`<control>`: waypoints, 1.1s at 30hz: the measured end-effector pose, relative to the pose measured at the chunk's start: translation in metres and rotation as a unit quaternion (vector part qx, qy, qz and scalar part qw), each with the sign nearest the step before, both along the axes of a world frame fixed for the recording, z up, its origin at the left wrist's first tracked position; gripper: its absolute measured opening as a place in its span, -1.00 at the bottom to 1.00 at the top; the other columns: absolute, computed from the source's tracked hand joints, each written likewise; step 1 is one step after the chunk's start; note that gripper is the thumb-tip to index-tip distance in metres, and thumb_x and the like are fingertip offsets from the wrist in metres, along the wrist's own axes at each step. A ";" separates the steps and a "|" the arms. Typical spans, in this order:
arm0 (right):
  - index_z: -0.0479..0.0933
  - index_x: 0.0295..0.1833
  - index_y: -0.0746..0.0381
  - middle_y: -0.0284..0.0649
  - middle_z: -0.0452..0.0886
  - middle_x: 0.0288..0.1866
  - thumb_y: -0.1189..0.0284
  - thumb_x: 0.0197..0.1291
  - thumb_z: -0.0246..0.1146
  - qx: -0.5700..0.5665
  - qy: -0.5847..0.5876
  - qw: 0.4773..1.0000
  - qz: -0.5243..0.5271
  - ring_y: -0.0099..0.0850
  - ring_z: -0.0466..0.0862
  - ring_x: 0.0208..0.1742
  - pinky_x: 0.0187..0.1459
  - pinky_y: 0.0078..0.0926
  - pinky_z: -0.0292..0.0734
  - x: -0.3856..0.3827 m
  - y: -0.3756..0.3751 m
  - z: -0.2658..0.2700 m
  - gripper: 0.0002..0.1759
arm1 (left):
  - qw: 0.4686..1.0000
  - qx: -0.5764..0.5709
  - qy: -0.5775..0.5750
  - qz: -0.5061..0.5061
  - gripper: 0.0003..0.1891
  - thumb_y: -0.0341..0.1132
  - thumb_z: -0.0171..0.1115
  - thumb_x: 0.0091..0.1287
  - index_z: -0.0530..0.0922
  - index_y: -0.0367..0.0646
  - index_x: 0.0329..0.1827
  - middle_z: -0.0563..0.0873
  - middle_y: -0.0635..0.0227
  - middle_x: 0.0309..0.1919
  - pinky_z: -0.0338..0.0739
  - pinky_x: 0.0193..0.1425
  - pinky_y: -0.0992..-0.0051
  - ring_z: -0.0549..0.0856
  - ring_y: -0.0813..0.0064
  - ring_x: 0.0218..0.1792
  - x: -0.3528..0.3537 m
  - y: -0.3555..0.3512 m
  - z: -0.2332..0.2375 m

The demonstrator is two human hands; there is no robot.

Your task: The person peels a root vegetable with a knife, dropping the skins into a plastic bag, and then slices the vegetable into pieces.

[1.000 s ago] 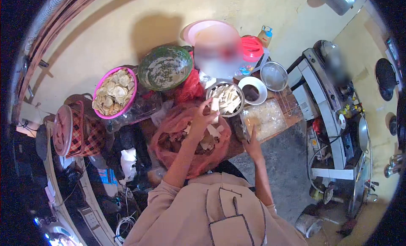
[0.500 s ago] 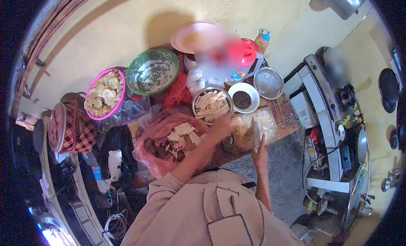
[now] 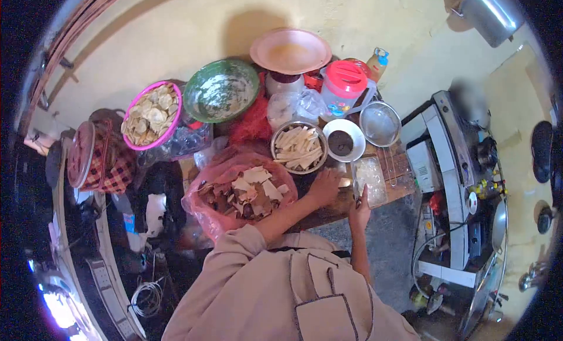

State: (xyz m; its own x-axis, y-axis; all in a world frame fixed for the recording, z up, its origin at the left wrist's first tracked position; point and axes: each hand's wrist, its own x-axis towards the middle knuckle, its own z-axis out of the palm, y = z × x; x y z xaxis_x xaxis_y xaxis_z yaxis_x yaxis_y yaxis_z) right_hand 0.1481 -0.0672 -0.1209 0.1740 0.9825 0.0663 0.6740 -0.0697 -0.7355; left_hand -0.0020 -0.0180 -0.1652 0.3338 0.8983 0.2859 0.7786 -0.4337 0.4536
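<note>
My right hand is closed around the handle of a knife, its blade pointing away from me. Just left of it, my left hand reaches across with bent fingers at a small pale piece of food on the wooden table. A metal bowl of pale cut sticks stands beyond my left hand. Right of the knife lies a clear rectangular tray or pack. Under my left forearm sits a pink plastic bag with brown and white peelings.
A white bowl with dark contents, a strainer and a red-lidded pitcher stand behind. To the left are a pink basket of round slices and a green basin. A stove stands at right.
The view has shifted, so the table things sit slightly right. My left hand has drawn in from near the metal bowl to beside the knife. My right hand keeps the knife.
</note>
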 end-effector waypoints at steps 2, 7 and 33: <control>0.10 0.34 0.11 -0.11 0.58 -0.35 0.47 -0.01 0.19 -0.038 0.030 0.999 -0.004 -0.37 0.54 -0.43 -0.34 -0.44 0.44 -0.003 0.000 0.005 -0.26 | 0.983 -0.134 -0.110 -0.062 -0.61 -0.31 -0.08 0.18 0.36 -0.10 0.11 0.52 0.12 -0.09 0.33 0.11 0.26 0.51 0.20 -0.03 -0.013 -0.023 0.046; 0.05 0.36 0.02 -0.16 0.55 -0.40 0.54 0.07 0.10 -0.004 0.040 0.996 -0.074 -0.43 0.52 -0.43 -0.34 -0.46 0.44 0.014 0.000 -0.024 -0.29 | 0.974 -0.080 -0.207 0.053 -0.74 -0.34 -0.05 0.24 0.39 -0.11 -0.01 0.60 0.08 -0.23 0.45 -0.17 0.20 0.59 0.09 -0.24 -0.109 -0.100 0.105; 0.09 0.34 0.16 -0.40 0.33 -0.46 0.57 0.06 0.16 0.106 0.105 0.981 -0.124 -0.58 0.30 -0.44 -0.34 -0.66 0.29 -0.001 -0.054 -0.030 -0.31 | 0.888 -0.111 -0.220 0.389 -0.56 -0.33 0.34 -0.08 0.45 -0.21 -0.10 0.57 0.18 -0.14 0.44 -0.02 0.40 0.58 0.24 -0.12 -0.303 -0.193 0.069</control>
